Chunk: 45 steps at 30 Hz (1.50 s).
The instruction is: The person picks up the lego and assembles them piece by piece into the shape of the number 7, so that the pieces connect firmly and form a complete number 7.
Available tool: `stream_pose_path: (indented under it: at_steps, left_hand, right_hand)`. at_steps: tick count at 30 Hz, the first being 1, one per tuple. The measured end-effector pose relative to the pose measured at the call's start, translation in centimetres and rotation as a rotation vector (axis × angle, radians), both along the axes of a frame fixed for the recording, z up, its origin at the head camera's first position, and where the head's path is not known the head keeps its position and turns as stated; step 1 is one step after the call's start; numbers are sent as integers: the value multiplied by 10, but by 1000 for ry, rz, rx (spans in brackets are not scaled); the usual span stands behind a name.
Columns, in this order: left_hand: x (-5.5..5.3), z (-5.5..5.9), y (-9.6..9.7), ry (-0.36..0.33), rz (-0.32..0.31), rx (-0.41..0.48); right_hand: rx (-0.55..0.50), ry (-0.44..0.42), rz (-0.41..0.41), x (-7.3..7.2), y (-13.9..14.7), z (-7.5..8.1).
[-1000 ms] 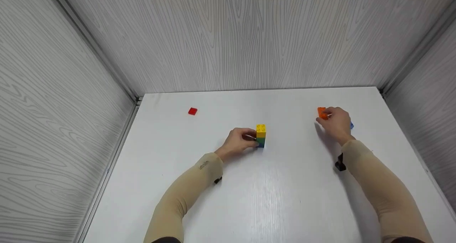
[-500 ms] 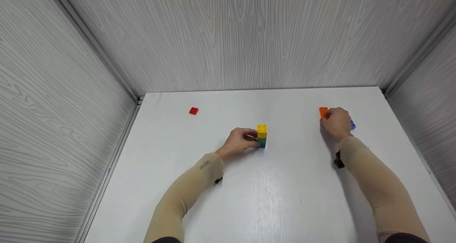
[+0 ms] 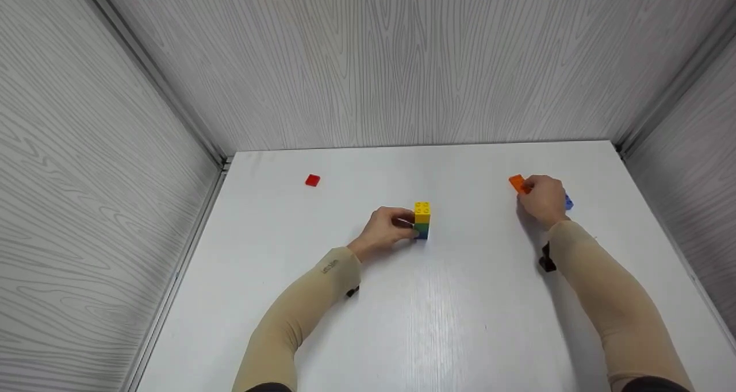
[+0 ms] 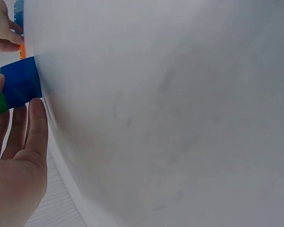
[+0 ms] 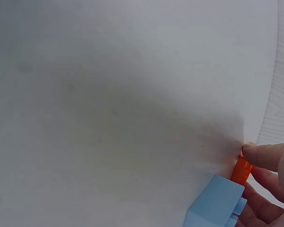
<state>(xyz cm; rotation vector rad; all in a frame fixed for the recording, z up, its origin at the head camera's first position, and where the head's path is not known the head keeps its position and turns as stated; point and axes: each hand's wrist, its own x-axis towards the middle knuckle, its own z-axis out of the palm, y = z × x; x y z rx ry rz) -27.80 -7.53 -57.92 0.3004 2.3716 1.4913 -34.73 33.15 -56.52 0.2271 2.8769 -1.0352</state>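
My left hand (image 3: 386, 229) holds an upright stack of toy bricks (image 3: 422, 212) from its left side. Yellow sits on top, green in the middle and blue (image 4: 22, 81) at the bottom. In the left wrist view the thumb lies on one face and the fingers on the opposite one. Toward the back right, my right hand (image 3: 543, 199) pinches a thin orange toy brick (image 3: 516, 181) between thumb and fingers, low over the table. A light blue brick (image 5: 217, 201) stands close beside those fingers, partly hidden behind the hand in the head view.
A small flat red brick (image 3: 312, 180) lies at the back left of the white table (image 3: 425, 311). Grey wood-grain panels (image 3: 391, 64) stand along the back and both sides.
The right hand has closed in on the orange brick, whose far end has turned to the left. The left hand and the stack have stayed in place.
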Motion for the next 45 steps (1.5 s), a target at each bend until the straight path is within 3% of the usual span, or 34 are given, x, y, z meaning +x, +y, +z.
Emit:
stream_pose_path:
  at_steps: [9,26,34,45]
  left_hand:
    - [0,0,0,1,-1,-16]
    - [1,0,0,-1,12,-12]
    - [2,1,1,-12,12,-12]
    - [2,1,1,-32,26,-4]
  right_hand:
    - [-24,5,-25,-1,2,-2]
    - [-187,31,-37,10,-10,7]
    - [-217,38,-11,15,-18,9]
    - [-212,117,56,25,-32,19]
